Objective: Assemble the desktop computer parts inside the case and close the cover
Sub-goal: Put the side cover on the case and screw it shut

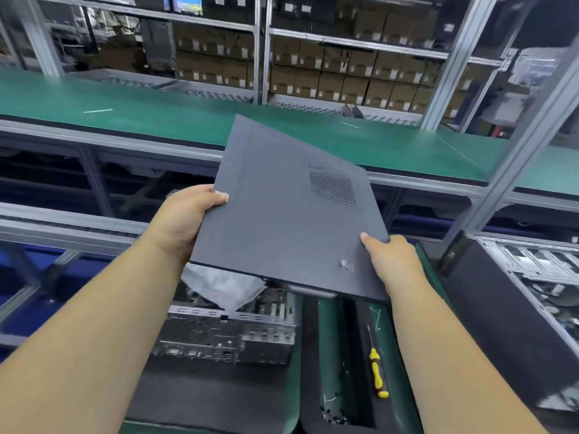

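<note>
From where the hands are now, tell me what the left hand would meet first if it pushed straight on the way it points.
The left hand grips the cover panel at its left edge, so the panel comes first. Past it lies the green conveyor belt, probably lower than the hand; depth is unclear.

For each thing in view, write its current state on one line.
Cover panel: lifted, tilted, off the case.
Left hand: grips the panel's left edge.
Right hand: grips its lower right corner.
Computer case: uncovered, below the panel.
Screwdriver: lying unused.
</note>
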Demonstrator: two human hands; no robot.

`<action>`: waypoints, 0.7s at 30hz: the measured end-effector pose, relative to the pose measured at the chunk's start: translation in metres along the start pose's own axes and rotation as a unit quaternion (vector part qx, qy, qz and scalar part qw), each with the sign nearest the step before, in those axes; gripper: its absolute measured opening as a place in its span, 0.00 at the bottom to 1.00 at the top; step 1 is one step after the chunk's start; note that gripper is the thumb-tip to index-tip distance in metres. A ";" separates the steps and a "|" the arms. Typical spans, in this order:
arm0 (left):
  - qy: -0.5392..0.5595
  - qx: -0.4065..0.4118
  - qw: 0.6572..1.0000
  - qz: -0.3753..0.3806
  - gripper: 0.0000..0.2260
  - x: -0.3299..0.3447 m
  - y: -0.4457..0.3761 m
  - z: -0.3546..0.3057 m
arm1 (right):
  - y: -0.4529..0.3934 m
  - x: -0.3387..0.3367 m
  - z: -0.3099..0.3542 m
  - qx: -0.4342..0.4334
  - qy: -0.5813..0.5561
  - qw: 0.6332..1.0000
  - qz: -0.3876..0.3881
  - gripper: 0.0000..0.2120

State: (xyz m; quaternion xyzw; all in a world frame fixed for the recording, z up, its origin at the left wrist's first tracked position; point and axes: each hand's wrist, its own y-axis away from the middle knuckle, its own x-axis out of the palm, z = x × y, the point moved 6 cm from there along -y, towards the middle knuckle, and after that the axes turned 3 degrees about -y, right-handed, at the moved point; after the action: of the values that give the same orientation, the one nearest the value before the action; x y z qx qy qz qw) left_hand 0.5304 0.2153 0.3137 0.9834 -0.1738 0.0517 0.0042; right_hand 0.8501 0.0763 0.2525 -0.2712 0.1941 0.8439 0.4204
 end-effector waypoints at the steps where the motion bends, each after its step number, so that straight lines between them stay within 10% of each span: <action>1: -0.008 0.000 1.000 0.001 0.08 -0.021 0.002 -0.001 | 0.012 0.013 0.009 -0.001 0.009 1.000 -0.004 0.34; 21: -0.120 -0.136 0.983 0.040 0.11 -0.204 -0.019 0.098 | 0.110 0.156 0.035 0.053 0.123 0.990 -0.048 0.38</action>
State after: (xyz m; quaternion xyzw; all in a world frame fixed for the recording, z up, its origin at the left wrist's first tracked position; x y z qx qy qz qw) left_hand 0.3566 0.3002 0.1954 0.9649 -0.2178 -0.0904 0.1154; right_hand 0.6724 0.1270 0.1937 -0.3591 0.2750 0.7715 0.4474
